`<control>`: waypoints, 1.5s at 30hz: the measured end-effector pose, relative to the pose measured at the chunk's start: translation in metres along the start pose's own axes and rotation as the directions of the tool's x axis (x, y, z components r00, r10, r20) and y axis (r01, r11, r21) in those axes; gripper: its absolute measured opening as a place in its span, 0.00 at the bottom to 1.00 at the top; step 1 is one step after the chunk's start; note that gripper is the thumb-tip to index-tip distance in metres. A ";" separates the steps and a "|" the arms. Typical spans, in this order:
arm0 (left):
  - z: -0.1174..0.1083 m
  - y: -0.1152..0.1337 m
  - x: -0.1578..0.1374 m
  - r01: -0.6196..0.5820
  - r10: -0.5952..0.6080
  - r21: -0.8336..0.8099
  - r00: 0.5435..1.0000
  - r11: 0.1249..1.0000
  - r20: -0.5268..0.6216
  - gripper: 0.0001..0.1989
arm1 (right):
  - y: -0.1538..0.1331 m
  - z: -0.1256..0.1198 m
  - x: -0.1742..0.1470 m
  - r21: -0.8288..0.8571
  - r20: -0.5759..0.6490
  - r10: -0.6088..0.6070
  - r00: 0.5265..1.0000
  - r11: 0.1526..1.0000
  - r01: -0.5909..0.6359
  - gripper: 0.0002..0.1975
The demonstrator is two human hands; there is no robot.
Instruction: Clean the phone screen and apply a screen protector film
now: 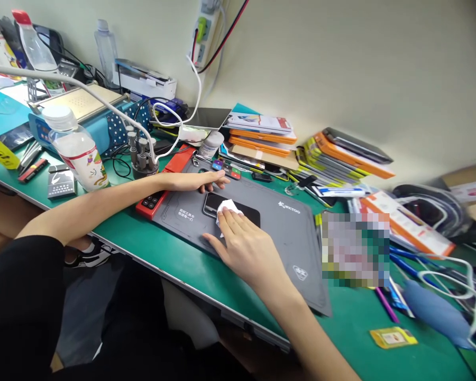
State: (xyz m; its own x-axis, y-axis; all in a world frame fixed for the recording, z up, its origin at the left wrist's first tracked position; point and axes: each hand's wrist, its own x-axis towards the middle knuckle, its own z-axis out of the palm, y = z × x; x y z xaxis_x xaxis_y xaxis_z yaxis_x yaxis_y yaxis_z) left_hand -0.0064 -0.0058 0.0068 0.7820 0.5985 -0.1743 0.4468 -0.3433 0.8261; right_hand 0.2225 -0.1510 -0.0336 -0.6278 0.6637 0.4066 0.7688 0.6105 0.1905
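Observation:
A black smartphone [249, 213] lies flat on a grey work mat [293, 233]. My right hand [249, 246] presses a crumpled white tissue [227, 205] against the phone's screen, fingers stretched forward and thumb out to the side. The fingers cover part of the tissue and the phone. Just beyond the phone's left end, my left hand [196, 181] hovers over or rests on the mat; I cannot tell which. Its fingers are loosely extended, and nothing shows in them. Under that wrist is a red device with black buttons [153, 202].
Left of the mat stand a plastic bottle [73, 151] and a holder of screwdrivers [144, 159], with a white cable [115, 111] arching above. Stacked orange-edged boxes [262, 135] line the wall. Right lie a yellow lighter [393, 337] and a blue-grey tool handle [432, 312].

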 end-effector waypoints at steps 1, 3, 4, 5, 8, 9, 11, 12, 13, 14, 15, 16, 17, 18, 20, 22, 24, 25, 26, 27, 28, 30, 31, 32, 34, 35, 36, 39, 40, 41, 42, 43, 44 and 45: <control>0.000 -0.001 0.000 -0.006 0.006 -0.004 1.000 1.000 0.000 0.44 | 0.002 0.000 -0.001 0.017 -0.001 -0.001 1.000 1.000 0.001 0.32; 0.001 -0.002 0.002 -0.018 0.018 -0.015 1.000 1.000 -0.014 0.45 | 0.008 0.000 -0.003 0.055 0.013 0.001 1.000 0.999 -0.002 0.30; 0.002 -0.003 0.002 -0.022 0.021 -0.019 1.000 1.000 -0.023 0.46 | 0.011 0.001 -0.003 0.063 0.024 0.001 1.000 0.998 -0.003 0.29; 0.003 -0.004 0.003 -0.023 0.023 -0.022 0.999 0.999 -0.025 0.46 | 0.012 0.002 -0.003 0.060 0.035 -0.002 0.999 0.998 0.000 0.30; 0.005 -0.006 0.004 -0.019 0.018 -0.020 1.000 1.000 -0.020 0.45 | 0.011 0.005 0.000 0.007 0.034 -0.021 0.999 1.000 0.021 0.32; 0.005 -0.006 0.004 -0.015 0.014 -0.015 1.000 1.000 -0.026 0.45 | 0.009 0.006 0.001 -0.009 0.019 -0.029 0.999 1.000 0.029 0.32; 0.005 -0.006 0.003 -0.011 0.011 -0.005 1.000 1.000 -0.005 0.44 | 0.008 0.010 0.001 -0.003 -0.017 -0.057 0.998 0.998 0.057 0.33; 0.005 -0.005 0.003 -0.005 0.005 -0.002 1.000 1.000 0.002 0.44 | 0.009 0.013 0.001 0.026 -0.036 -0.085 0.996 0.996 0.086 0.32; 0.004 -0.004 0.002 0.002 -0.002 -0.001 1.000 1.000 0.004 0.45 | 0.013 0.016 0.000 0.067 -0.055 -0.116 0.992 0.991 0.119 0.31; 0.004 -0.002 0.001 0.008 -0.008 0.000 1.000 1.000 -0.001 0.45 | 0.019 0.020 -0.001 0.115 -0.072 -0.146 0.987 0.981 0.154 0.30; 0.004 -0.001 0.000 0.015 -0.015 0.001 1.000 1.000 -0.005 0.45 | 0.027 0.024 -0.002 0.161 -0.090 -0.162 0.983 0.971 0.174 0.29; 0.003 0.001 -0.001 0.016 -0.016 0.003 1.000 1.000 -0.007 0.45 | 0.035 0.029 -0.002 0.189 -0.096 -0.142 0.985 0.969 0.158 0.29; 0.003 0.002 -0.002 0.017 -0.017 0.001 1.000 1.000 -0.006 0.45 | 0.043 0.033 -0.002 0.205 -0.085 -0.091 0.992 0.973 0.107 0.29; 0.002 0.002 -0.002 0.019 -0.019 -0.003 1.000 1.000 -0.001 0.45 | 0.050 0.036 -0.002 0.217 -0.054 -0.029 0.998 0.975 0.040 0.29; 0.001 0.001 0.000 0.025 -0.025 -0.023 1.000 0.999 0.005 0.45 | 0.056 0.036 0.003 0.231 0.022 0.064 0.998 0.971 -0.068 0.29; -0.001 -0.002 0.003 0.014 -0.014 -0.045 1.000 0.999 0.000 0.44 | 0.051 0.029 0.013 0.248 0.090 0.092 0.992 0.962 -0.112 0.31; -0.003 -0.007 0.006 -0.006 0.005 -0.060 1.000 0.998 -0.021 0.43 | 0.038 0.021 0.024 0.278 0.145 0.041 0.989 0.957 -0.081 0.39; -0.003 -0.010 0.007 -0.019 0.018 -0.071 1.000 0.997 -0.019 0.43 | 0.032 0.018 0.028 0.299 0.173 0.003 0.985 0.953 -0.056 0.43; -0.004 -0.012 0.008 -0.029 0.028 -0.081 0.999 0.996 -0.017 0.44 | 0.026 0.015 0.031 0.318 0.199 -0.034 0.979 0.947 -0.031 0.45; -0.004 -0.014 0.008 -0.035 0.034 -0.088 0.999 0.995 -0.016 0.45 | 0.023 0.013 0.032 0.330 0.217 -0.066 0.974 0.944 -0.010 0.45; -0.004 -0.014 0.008 -0.042 0.041 -0.095 0.999 0.995 -0.016 0.46 | 0.024 0.011 0.031 0.338 0.229 -0.098 0.968 0.941 0.015 0.44; -0.003 -0.014 0.008 -0.044 0.042 -0.089 0.999 0.995 -0.020 0.46 | 0.036 0.010 0.020 0.337 0.232 -0.109 0.967 0.941 0.025 0.39; -0.003 -0.013 0.008 -0.040 0.038 -0.081 0.999 0.996 -0.021 0.45 | 0.046 0.010 0.012 0.328 0.225 -0.075 0.972 0.945 -0.003 0.37; -0.002 -0.012 0.009 -0.032 0.031 -0.071 0.999 0.997 -0.013 0.45 | 0.058 0.011 0.002 0.321 0.216 -0.029 0.976 0.946 -0.043 0.35; -0.001 -0.010 0.009 -0.027 0.027 -0.054 1.000 0.998 -0.014 0.45 | 0.080 0.014 -0.018 0.305 0.171 0.081 0.982 0.943 -0.131 0.31; -0.001 -0.010 0.009 -0.029 0.028 -0.044 0.999 0.999 -0.023 0.44 | 0.088 0.016 -0.027 0.294 0.129 0.139 0.982 0.940 -0.172 0.29; -0.001 -0.009 0.009 -0.031 0.030 -0.034 0.999 0.999 -0.036 0.44 | 0.094 0.017 -0.034 0.291 0.088 0.195 0.977 0.933 -0.212 0.27; -0.004 -0.009 0.006 -0.031 0.031 -0.006 0.999 1.000 -0.044 0.40 | 0.099 0.018 -0.043 0.320 -0.015 0.315 0.949 0.901 -0.294 0.20; -0.005 -0.008 0.005 -0.032 0.032 0.007 0.999 0.999 -0.035 0.39 | 0.099 0.018 -0.042 0.336 -0.035 0.338 0.941 0.890 -0.307 0.18; -0.006 -0.008 0.004 -0.037 0.037 0.018 0.999 0.999 -0.031 0.38 | 0.100 0.019 -0.042 0.351 -0.048 0.358 0.933 0.880 -0.319 0.17; -0.007 -0.007 0.002 -0.044 0.044 0.036 0.999 0.998 -0.015 0.38 | 0.102 0.019 -0.041 0.362 -0.059 0.383 0.922 0.869 -0.337 0.16; -0.007 -0.006 0.001 -0.055 0.056 0.062 0.998 0.997 -0.005 0.39 | 0.105 0.019 -0.040 0.366 -0.073 0.419 0.905 0.856 -0.366 0.15; -0.007 -0.005 0.001 -0.068 0.069 0.099 0.998 0.993 -0.005 0.40 | 0.110 0.019 -0.040 0.363 -0.090 0.465 0.881 0.839 -0.406 0.15; -0.007 -0.005 0.000 -0.082 0.085 0.150 0.996 0.985 -0.012 0.39 | 0.116 0.018 -0.041 0.357 -0.111 0.519 0.848 0.817 -0.453 0.14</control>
State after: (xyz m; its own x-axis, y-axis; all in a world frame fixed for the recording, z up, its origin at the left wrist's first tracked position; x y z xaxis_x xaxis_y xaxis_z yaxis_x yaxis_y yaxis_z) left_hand -0.0113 0.0011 0.0064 0.8119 0.5756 -0.0968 0.4410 -0.4962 0.7479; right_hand 0.3356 -0.0996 -0.0444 -0.1200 0.8310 0.5431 0.8687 0.3527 -0.3477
